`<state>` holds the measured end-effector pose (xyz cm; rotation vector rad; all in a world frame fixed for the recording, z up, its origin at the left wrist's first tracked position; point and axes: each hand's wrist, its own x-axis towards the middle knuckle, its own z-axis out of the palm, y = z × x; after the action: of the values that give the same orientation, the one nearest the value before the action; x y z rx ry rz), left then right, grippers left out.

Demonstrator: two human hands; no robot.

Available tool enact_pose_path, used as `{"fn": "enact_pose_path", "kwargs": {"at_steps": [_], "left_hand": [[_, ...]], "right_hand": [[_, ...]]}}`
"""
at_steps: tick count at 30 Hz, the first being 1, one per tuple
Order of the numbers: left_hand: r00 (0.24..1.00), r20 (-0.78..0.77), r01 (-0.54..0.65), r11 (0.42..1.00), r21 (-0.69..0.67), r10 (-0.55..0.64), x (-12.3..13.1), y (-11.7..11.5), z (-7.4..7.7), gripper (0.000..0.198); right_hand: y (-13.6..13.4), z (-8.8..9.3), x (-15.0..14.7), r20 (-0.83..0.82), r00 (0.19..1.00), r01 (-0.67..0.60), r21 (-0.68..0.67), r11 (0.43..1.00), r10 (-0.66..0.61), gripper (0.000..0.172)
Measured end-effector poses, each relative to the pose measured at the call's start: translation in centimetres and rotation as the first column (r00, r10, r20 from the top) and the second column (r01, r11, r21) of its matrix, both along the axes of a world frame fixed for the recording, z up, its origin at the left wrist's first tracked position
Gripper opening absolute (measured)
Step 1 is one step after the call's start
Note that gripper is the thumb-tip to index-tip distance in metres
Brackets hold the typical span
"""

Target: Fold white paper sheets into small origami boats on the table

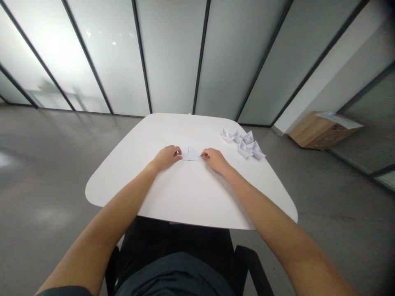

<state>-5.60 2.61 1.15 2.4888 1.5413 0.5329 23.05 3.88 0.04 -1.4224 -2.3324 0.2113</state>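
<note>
A folded white sheet of paper (191,153) lies flat on the white table between my hands, its long edge toward me and a short crease line near its middle. My left hand (168,157) has its fingers curled and pinches the sheet's left end. At the right end, my right hand (214,159) grips the paper between thumb and fingertips. Several folded white paper boats (243,144) stand in a cluster on the table, to the right of and beyond my right hand.
The white table (185,197) has rounded corners and reaches almost to my lap. Behind it runs a frosted glass partition (173,57) with dark frames. A cardboard box (321,130) sits on the grey floor at the right. Chair armrests (249,257) flank me.
</note>
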Motion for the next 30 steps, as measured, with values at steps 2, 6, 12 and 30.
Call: {"fn": "enact_pose_path", "kwargs": {"at_steps": [2,6,12,30], "left_hand": [[1.000,-0.003,0.001,1.000,-0.008,-0.001,-0.2,0.1,0.1,0.023],[0.998,-0.022,0.065,0.997,0.032,-0.064,0.2,-0.8,0.4,0.025],[0.989,-0.147,0.043,0.990,0.133,-0.024,1.4,-2.5,0.9,0.042],[0.955,-0.297,0.085,0.971,0.222,-0.016,2.4,-2.3,1.4,0.044]], "right_hand": [[0.2,-0.1,0.5,-0.015,1.000,0.002,-0.002,1.000,-0.002,0.015],[0.3,-0.2,0.6,-0.011,1.000,0.011,-0.004,1.000,-0.012,0.014],[-0.3,0.4,0.2,0.052,0.998,0.028,0.000,1.000,-0.028,0.018],[-1.1,0.0,-1.1,-0.011,0.998,0.063,0.123,0.990,-0.062,0.033]]}}
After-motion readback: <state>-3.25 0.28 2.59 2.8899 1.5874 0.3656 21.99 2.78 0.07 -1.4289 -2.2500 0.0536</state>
